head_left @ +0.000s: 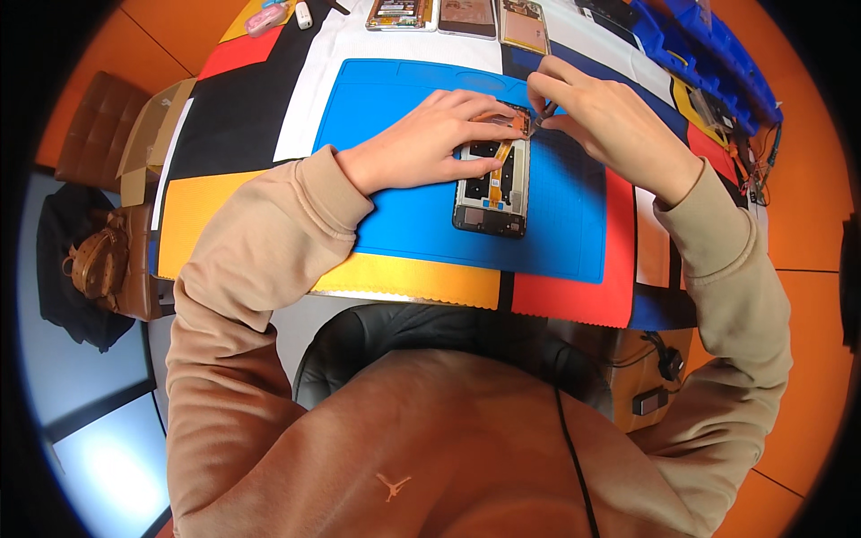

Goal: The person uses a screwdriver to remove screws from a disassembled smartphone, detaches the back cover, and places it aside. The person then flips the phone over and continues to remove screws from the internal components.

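Note:
An opened smartphone (515, 190) lies on the blue work mat (386, 108), its inner frame and a yellow-orange flex cable (497, 179) exposed. Across its upper half rests my left hand (435, 139), fingers stretched out and touching the phone, thumb apart beside the cable. The phone's upper left part is hidden under those fingers. At the phone's top right corner, my right hand (605, 112) pinches a thin metal tool (542, 118) that looks like tweezers. Its tip is close to the phone's upper edge, too small to tell whether it touches.
Several phone parts, among them an opened phone (401, 13) and a dark panel (466, 16), lie beyond the mat. Blue bins (708, 63) stand at the far right, near loose cables (752, 170). A pink object (266, 18) sits far left. A cardboard box (152, 134) is left of the table.

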The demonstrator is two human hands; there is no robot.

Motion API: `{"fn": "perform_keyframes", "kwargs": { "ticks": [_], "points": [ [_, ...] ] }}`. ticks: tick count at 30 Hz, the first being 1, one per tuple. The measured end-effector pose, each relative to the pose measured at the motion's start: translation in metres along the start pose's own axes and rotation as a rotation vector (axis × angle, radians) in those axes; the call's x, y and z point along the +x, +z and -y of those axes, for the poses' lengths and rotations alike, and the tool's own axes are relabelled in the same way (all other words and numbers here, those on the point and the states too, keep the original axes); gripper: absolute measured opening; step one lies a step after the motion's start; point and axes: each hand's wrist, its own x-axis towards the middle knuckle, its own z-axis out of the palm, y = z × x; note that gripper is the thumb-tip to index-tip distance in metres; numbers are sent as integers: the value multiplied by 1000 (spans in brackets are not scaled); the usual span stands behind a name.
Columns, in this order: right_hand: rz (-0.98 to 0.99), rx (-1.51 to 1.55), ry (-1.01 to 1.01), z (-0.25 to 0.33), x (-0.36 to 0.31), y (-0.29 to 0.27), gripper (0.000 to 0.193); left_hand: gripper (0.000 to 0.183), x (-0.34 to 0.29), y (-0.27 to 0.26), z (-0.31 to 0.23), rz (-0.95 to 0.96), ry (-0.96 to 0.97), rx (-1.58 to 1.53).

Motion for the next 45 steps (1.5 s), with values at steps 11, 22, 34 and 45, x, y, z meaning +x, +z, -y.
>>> {"fn": "perform_keyframes", "kwargs": {
  "ticks": [11, 22, 34, 45],
  "points": [
    [78, -122, 107, -6, 2, -3, 22, 44, -1, 5, 2, -8, -16, 2],
    [68, -122, 102, -2, 2, -5, 22, 45, -1, 8, 6, -19, -3, 19],
    [58, -133, 181, -1, 0, -1, 24, 43, -1, 12, 8, -32, 2, 24],
    [5, -142, 311, 8, -5, -4, 32, 39, 1, 8, 10, -77, 10, -126]
  ]
}}
